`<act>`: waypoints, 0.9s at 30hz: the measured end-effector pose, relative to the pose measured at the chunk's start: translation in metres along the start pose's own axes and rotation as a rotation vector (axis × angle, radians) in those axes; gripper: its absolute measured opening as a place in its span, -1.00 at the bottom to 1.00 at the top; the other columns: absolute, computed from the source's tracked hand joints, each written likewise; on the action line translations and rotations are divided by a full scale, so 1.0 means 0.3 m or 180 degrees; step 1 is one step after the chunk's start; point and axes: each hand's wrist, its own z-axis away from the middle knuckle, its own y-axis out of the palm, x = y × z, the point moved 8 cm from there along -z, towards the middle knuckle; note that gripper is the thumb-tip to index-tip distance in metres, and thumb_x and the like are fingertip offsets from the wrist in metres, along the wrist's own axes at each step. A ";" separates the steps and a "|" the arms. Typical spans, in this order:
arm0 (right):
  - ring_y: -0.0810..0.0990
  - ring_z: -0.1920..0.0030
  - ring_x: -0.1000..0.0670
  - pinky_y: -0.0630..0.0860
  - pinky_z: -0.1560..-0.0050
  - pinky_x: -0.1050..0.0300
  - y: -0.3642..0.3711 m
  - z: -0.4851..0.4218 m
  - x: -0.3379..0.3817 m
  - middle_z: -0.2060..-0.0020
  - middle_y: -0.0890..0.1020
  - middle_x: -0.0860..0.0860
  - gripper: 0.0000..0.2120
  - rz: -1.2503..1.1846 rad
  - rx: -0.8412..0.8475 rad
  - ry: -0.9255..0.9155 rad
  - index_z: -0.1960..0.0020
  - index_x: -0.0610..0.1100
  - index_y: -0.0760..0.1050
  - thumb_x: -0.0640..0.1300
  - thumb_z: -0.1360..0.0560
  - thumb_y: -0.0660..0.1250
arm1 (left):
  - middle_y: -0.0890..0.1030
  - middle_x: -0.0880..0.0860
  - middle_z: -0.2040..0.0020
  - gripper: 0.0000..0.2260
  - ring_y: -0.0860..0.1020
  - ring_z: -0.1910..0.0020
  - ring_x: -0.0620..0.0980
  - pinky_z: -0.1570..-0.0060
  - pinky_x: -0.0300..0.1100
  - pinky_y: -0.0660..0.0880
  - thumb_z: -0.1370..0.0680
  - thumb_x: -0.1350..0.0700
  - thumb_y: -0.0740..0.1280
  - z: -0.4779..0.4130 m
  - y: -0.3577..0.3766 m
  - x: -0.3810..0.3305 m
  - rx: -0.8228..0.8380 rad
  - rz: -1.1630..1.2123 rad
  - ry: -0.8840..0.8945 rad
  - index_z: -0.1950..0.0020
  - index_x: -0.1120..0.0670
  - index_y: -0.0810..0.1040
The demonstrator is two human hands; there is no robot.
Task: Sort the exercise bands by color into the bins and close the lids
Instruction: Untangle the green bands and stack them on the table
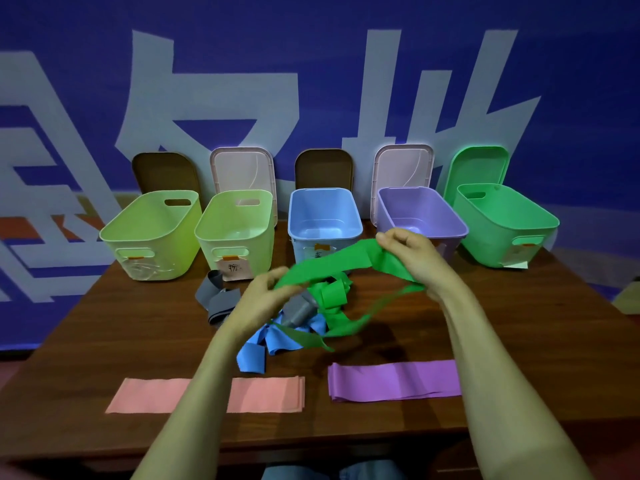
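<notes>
Fingers [391, 237] of right hand [415, 261], left hand [263, 296] pinch green band [332, 258], frame centre, over tangled pile [294, 327]. We judge sorting barely begun: bins [505, 220] upper frame look empty, lids [478, 168] off; pink band [266, 393], purple band [391, 379] flat lower frame.

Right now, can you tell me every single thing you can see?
Bins: five, two yellow-green, blue, purple, green; back row.
Lids: five, two brown, two pink, green; behind bins.
Green band: one, green; held over pile.
Blue bands: count unclear, blue; crumpled mid-table.
Grey bands: two, grey; left of and in pile.
Pink band: one, pink; near left.
Purple band: one, purple; near right.
Table: one, brown.
Left hand, right hand: gripping green band.
</notes>
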 end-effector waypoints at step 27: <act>0.53 0.04 0.14 0.44 -0.03 0.31 0.158 -0.019 0.303 0.11 0.61 -0.01 -0.88 0.0180 0.0788 -0.0977 0.03 -0.13 0.56 -0.27 -0.54 0.26 | 0.63 0.02 -0.13 -0.74 0.54 -0.20 -0.04 -0.22 -0.16 0.43 -0.64 0.13 0.11 -0.093 0.166 -0.161 0.0115 0.1601 0.0172 -0.24 0.06 0.52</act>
